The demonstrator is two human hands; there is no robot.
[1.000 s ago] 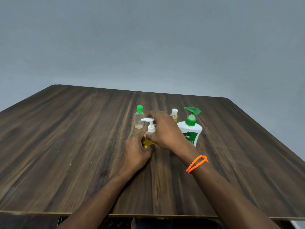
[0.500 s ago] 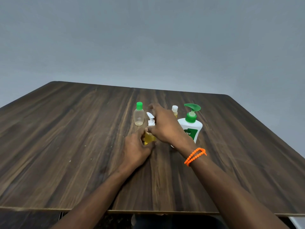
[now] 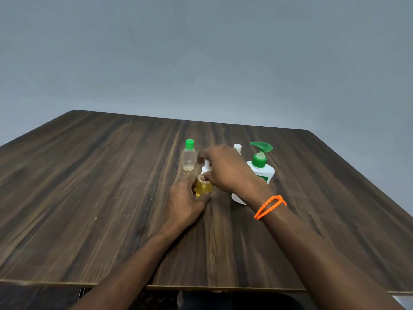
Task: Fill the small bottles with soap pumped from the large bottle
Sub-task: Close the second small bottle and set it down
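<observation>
Small amber bottle [image 3: 203,187], upright on the wooden table [image 3: 100,198], just left of the large green-pump soap bottle [image 3: 260,170]. Left hand [image 3: 183,201] grips its body; right hand [image 3: 225,168] pinches its white pump cap [image 3: 206,167] from above, along the bottle's vertical axis. The right hand is nearer the large bottle. A clear green-capped bottle [image 3: 189,156] stands behind.

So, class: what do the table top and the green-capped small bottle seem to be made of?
Table top: probably wood-look laminate, matt; streaky brown grain, thin pale edge. Green-capped small bottle: likely clear plastic, glossy; the table shows through it. Its cap looks like opaque plastic.
</observation>
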